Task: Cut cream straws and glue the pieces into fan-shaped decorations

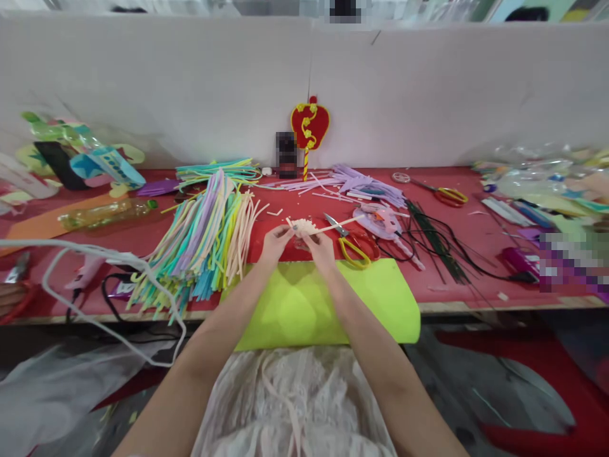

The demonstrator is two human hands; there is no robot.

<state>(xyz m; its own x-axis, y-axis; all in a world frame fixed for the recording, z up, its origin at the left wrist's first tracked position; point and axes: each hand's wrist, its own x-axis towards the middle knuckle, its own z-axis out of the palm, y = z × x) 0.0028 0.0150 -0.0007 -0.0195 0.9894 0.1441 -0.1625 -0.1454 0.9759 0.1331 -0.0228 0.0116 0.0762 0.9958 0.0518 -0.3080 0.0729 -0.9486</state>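
My left hand (276, 242) and my right hand (321, 246) meet over the red tabletop, fingers closed in a pinch. Between them is a small cream bundle of pipe cleaner (304, 225), gripped at its left side by the left fingers and at its right side by the right. A straight pale length of pipe cleaner (343, 223) sticks out to the right past my right hand. Scissors with yellow handles (354, 249) lie open just right of that hand. To the left rests a big heap of pastel pipe cleaners (200, 235).
A yellow-green sheet (380, 298) hangs over the table's front edge under my forearms. Lilac pipe cleaners (366, 184), a pink glue gun (387, 222), dark green stems (438, 247) and more scissors (447, 195) lie rightward. A red ornament (311, 127) stands by the white partition.
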